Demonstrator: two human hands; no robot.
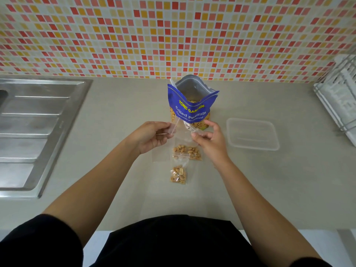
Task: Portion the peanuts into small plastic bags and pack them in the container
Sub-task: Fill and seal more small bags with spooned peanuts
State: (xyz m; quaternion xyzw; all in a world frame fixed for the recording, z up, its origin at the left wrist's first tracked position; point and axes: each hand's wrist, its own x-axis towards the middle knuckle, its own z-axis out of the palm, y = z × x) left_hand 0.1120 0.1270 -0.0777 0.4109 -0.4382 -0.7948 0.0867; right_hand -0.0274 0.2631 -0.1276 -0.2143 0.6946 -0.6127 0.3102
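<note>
wall tiles (173, 35): red, pink, yellow, white squares
peanut bag (190, 110): blue, yellow words
counter (115, 122): beige
sleeves (38, 241): black

We see a home kitchen: a backsplash (173, 35) of red, orange and cream mosaic tiles fills the top of the frame, a stainless steel sink (46, 82) with ribbed drainboard (32, 122) sits at left in a beige countertop (115, 105), a white dish rack (339, 101) at right.

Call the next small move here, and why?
Probably seal the small bag: the left hand and right hand pinch its top corners, peanuts seem to sit at its bottom, and the container holds no bags.
</note>
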